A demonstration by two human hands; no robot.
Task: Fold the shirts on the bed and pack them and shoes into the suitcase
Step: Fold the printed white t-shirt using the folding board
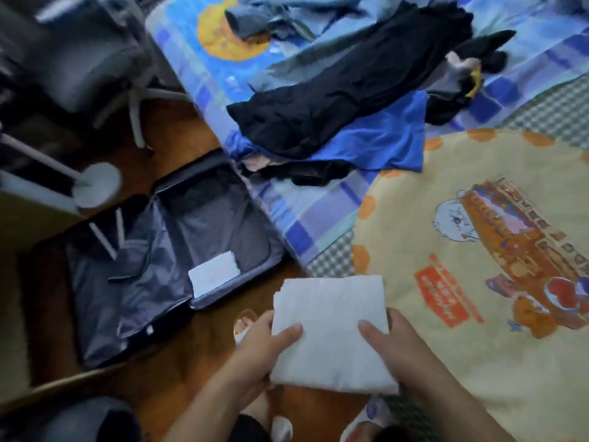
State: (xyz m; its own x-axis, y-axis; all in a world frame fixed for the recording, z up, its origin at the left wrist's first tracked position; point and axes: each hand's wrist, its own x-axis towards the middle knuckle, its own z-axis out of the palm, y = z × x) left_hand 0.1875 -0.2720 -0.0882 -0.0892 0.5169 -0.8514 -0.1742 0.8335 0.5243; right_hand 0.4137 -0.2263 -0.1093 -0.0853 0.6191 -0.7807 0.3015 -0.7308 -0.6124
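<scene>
A folded white shirt (pixel 331 333) is being held at the near edge of the bed (pixel 318 212), gripped on its left side by the left hand (pixel 264 346) and on its right side by the right hand (pixel 392 342), thumbs curled on top. Beyond, on the floor (pixel 178 129), the suitcase (pixel 165 250) is lying open. Farther off, unfolded black and blue shirts (pixel 334 116) are being kept heaped on the bed.
</scene>
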